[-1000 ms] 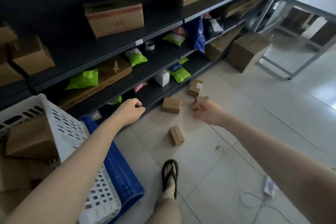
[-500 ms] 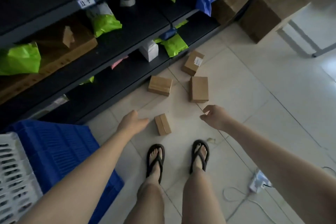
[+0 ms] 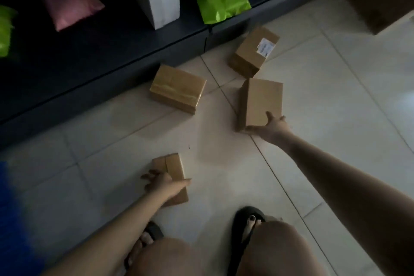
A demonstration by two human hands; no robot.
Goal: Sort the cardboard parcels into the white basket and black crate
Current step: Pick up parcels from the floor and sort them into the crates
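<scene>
While the left hand [image 3: 164,184] covers one parcel [image 3: 172,170], the right hand [image 3: 272,126] grips another parcel [image 3: 262,101]

Both hands, half a second ago open above the tiles, have descended: left hand [image 3: 164,184] now lies on the small cardboard parcel [image 3: 171,175]; right hand [image 3: 272,126] now grips the near end of the flat cardboard parcel [image 3: 261,101].

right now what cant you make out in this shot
Head view:
- white basket and black crate: outside the frame.
- label on the far parcel: print too small, blurred.
- left hand grip on the small parcel: fingers blurred.
- blue object: cut off by left edge.
</scene>
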